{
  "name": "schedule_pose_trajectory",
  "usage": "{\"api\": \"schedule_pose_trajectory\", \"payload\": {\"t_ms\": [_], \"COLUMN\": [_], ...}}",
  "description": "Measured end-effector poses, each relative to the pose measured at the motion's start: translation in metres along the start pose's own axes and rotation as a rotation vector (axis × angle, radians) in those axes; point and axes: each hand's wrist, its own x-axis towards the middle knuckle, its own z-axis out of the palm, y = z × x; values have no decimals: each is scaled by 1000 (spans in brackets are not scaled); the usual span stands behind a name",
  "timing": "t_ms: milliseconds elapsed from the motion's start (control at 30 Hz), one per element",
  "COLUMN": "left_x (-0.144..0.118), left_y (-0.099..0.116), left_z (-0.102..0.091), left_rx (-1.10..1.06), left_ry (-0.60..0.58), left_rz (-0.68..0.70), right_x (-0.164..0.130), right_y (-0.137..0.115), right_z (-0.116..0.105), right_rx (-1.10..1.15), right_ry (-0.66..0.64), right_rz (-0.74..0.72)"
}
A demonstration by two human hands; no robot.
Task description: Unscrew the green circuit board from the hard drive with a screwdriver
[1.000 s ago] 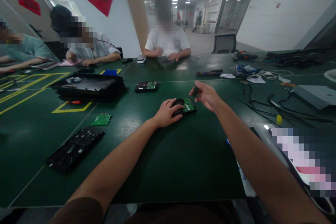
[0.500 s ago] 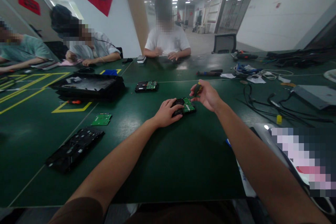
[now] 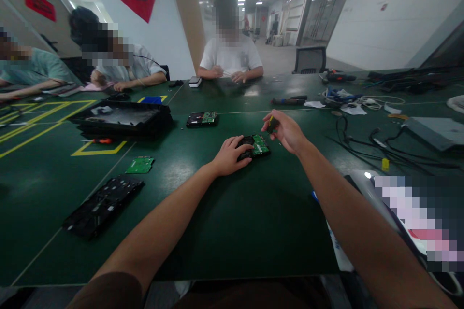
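Note:
A black hard drive (image 3: pixel 258 146) with a green circuit board on top lies on the dark green table (image 3: pixel 253 222), straight ahead of me. My left hand (image 3: pixel 230 155) rests on its left end and presses it down. My right hand (image 3: pixel 284 130) hovers just above the drive's right end, fingers closed around a small screwdriver (image 3: pixel 271 124) with a black and yellow handle. Its tip is too small to make out.
A second hard drive (image 3: pixel 202 118) lies farther back. A black tray (image 3: pixel 123 118), a loose green board (image 3: pixel 140 164) and a black panel (image 3: pixel 103 205) sit to the left. Cables (image 3: pixel 380 147) and tools spread at the right. Three people sit at the far side.
My right hand has turned the screwdriver so its yellow part shows, and shifted slightly over the drive's right end. My left hand has stayed on the drive.

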Motion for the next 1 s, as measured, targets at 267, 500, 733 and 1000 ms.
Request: {"api": "schedule_pose_trajectory", "payload": {"t_ms": [267,500,733,1000], "left_x": [-1,0,0,0], "left_y": [-1,-2,-1,-2], "left_z": [0,2,0,2], "left_rx": [12,14,2,12], "left_ry": [-2,3,-5,-2], "left_rz": [12,5,2,2], "right_x": [1,3,0,-1], "right_y": [0,4,-2,-4], "right_z": [-5,-6,-4,-2], "right_rx": [99,16,37,-11], "right_ry": [-17,55,12,43], "right_rz": [30,-7,-22,-30]}}
